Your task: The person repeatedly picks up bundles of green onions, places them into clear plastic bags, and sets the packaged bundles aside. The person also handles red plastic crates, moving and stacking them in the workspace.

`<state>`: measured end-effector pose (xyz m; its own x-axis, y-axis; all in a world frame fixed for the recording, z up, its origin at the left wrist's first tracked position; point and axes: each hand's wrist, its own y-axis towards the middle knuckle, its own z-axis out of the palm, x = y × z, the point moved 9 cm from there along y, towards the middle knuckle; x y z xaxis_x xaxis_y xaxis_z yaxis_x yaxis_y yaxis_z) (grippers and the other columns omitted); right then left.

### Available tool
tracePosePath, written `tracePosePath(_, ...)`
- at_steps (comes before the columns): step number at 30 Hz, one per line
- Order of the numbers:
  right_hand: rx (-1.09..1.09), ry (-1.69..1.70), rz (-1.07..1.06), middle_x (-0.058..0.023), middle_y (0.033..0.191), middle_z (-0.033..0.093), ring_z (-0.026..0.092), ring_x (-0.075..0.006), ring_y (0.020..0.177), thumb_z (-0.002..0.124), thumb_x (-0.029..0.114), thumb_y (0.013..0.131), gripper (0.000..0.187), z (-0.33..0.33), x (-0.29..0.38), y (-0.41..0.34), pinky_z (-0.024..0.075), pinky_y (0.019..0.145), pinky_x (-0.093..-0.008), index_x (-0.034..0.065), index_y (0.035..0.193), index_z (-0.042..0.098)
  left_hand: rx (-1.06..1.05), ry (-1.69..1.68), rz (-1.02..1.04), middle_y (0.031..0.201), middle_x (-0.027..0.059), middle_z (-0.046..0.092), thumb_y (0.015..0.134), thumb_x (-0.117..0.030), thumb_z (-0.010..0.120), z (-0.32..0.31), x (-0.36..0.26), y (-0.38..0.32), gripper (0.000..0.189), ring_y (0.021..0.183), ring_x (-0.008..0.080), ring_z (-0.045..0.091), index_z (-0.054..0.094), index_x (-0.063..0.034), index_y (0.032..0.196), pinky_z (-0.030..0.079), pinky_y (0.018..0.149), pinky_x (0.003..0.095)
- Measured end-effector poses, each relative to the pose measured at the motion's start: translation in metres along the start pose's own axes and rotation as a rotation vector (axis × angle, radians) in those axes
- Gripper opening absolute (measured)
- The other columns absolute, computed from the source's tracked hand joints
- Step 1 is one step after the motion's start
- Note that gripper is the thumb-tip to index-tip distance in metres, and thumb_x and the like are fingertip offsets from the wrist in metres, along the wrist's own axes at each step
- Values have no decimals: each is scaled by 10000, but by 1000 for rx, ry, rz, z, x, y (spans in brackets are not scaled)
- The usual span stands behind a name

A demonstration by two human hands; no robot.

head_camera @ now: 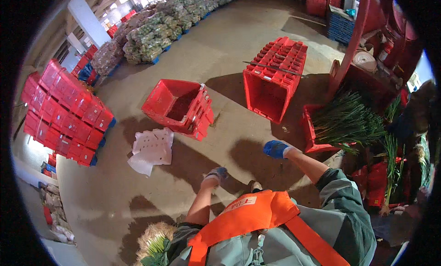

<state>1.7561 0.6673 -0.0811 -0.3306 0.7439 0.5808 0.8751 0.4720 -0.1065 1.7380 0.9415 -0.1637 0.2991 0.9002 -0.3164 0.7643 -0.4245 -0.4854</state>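
My right hand point(276, 149), in a blue-coated work glove, hangs over the floor with no object visible in it. The nearest thing to it is a red plastic crate point(309, 136) heaped with long green leek-like stalks point(348, 119). My left hand point(217, 175) wears a similar glove and is blurred, low in front of my body. Ahead stands a short stack of nested red crates point(175, 104), the top one showing its inside. Beside it on the floor lies a white perforated plastic sheet point(153, 147). Finger positions are unclear on both hands.
Nested red crates point(275, 76) lie on their side ahead, with a thin bar point(274, 69) across them. Tall red crate stacks point(65, 118) stand left. Bagged produce point(151, 38) lines the back. A bundle of rooted stalks point(155, 243) is at lower left; a red post point(348, 49) rises right.
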Motion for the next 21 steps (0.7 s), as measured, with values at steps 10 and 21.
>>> tracePosePath(10, 19, 532, 384, -107, 990, 684, 652, -212, 923, 555, 320, 903, 358, -65, -150, 175, 503, 829, -326, 24, 1088, 636, 39, 169, 296, 987, 164, 664, 864, -291, 553, -144, 61, 277, 245, 873, 366, 629, 647, -79, 944, 500, 738, 443)
tracePosePath(21, -838, 1727, 1007, -111, 1002, 681, 673, -221, 904, 525, 228, 935, 280, -53, -298, 191, 542, 747, -311, 28, 1107, 619, 204, -153, 458, 746, 171, 576, 834, -267, 548, -290, -53, 649, 194, 613, 221, 553, 635, -121, 741, 450, 595, 412)
